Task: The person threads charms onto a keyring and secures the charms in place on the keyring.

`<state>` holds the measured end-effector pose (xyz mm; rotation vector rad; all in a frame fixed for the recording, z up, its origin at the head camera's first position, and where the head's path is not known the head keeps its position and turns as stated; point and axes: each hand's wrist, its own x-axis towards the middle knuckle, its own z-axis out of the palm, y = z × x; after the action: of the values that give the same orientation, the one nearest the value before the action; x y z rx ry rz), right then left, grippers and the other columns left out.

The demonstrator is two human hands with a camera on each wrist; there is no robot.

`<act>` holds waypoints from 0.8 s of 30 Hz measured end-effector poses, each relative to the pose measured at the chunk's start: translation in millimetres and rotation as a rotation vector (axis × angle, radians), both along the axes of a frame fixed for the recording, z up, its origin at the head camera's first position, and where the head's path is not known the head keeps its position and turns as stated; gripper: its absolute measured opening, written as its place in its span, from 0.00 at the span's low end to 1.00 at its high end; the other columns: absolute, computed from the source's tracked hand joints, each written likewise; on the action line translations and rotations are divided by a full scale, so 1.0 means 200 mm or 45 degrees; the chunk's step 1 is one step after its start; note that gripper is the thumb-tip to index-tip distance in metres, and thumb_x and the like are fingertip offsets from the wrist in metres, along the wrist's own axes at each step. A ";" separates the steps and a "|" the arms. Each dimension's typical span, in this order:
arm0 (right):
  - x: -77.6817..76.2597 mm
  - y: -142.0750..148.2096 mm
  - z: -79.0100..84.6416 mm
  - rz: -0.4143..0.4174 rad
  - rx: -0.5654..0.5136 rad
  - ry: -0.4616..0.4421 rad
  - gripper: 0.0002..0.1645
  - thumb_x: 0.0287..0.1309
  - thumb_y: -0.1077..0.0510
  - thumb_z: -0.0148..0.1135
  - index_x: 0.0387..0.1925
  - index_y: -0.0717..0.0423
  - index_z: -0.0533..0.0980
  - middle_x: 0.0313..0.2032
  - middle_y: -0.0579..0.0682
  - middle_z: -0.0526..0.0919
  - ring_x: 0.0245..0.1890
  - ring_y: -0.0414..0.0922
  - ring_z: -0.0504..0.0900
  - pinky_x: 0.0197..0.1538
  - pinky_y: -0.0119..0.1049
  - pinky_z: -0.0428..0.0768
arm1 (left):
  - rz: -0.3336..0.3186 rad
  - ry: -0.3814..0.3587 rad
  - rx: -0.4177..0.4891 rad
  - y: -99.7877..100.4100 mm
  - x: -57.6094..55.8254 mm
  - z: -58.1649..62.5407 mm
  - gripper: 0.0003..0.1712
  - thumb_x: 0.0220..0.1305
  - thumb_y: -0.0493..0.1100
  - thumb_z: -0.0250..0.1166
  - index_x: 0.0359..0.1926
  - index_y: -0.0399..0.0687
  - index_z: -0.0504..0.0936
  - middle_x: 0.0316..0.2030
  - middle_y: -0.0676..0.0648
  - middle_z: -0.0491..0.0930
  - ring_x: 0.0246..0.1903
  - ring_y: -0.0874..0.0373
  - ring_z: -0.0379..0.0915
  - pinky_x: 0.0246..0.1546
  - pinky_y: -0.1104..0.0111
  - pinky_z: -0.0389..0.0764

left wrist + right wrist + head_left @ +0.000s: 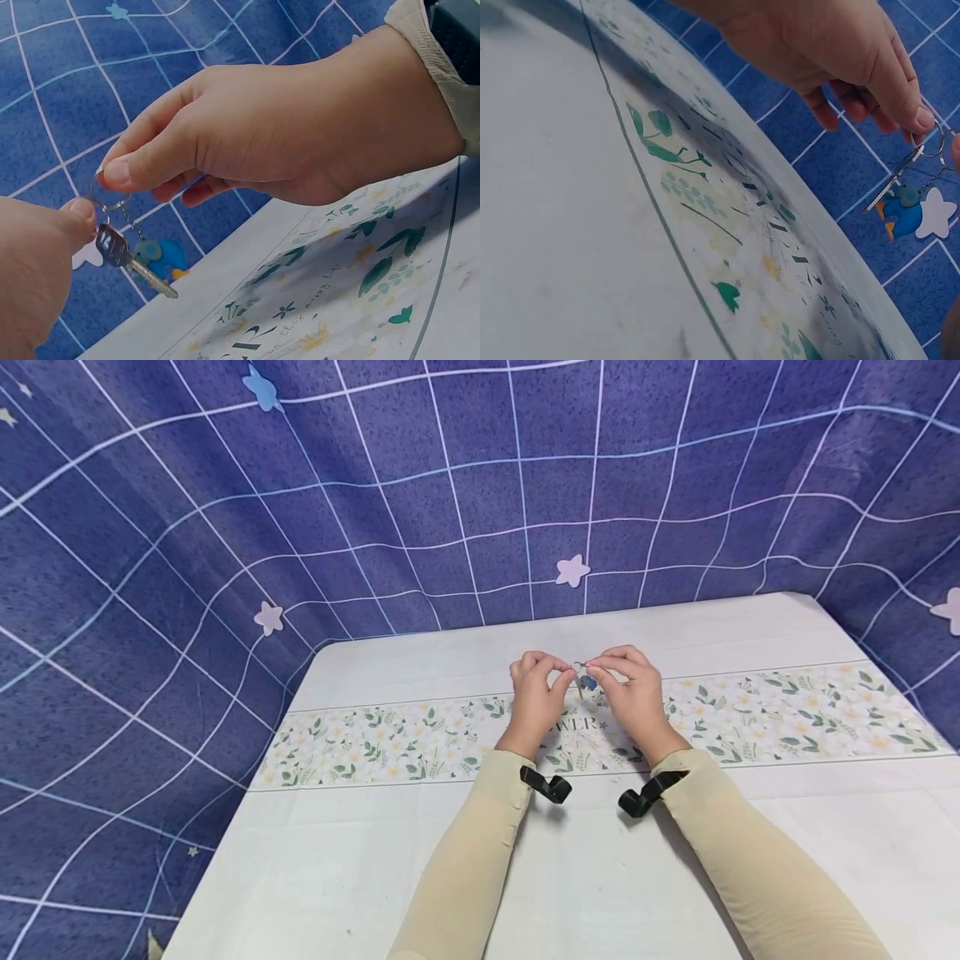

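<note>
A thin metal key ring (112, 204) is held up between both hands, above the far part of the table. My left hand (536, 697) pinches one side of it between thumb and fingertips. On the opposite side my right hand (630, 689) pinches the ring the same way. From the ring hangs a silver key (114, 249), pointing downward. Beside it, on a short chain, dangles a small blue figure charm (904, 214) with orange feet. In the right wrist view only a bit of the right hand shows at the edge.
A white tablecloth (315, 868) with a printed floral band (405, 739) covers the table. Behind it and to the sides hangs a blue curtain (480, 502) with pale grid lines and stars. Black wrist mounts (551, 787) sit on both beige sleeves.
</note>
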<state>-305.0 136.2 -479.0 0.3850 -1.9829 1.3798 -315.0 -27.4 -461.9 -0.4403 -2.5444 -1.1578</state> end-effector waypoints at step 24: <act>0.12 -0.06 0.18 0.133 -0.286 -0.221 0.07 0.61 0.69 0.67 0.38 0.73 0.84 0.40 0.66 0.81 0.43 0.35 0.77 0.47 0.24 0.75 | -0.267 -0.156 0.478 -0.03 -0.06 -0.03 0.10 0.71 0.42 0.65 0.39 0.38 0.85 0.50 0.45 0.77 0.54 0.57 0.71 0.52 0.67 0.71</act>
<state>-281.2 124.5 -442.7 0.2762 -1.9385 1.7337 -326.1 -33.6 -468.6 -0.5636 -2.3399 -1.7456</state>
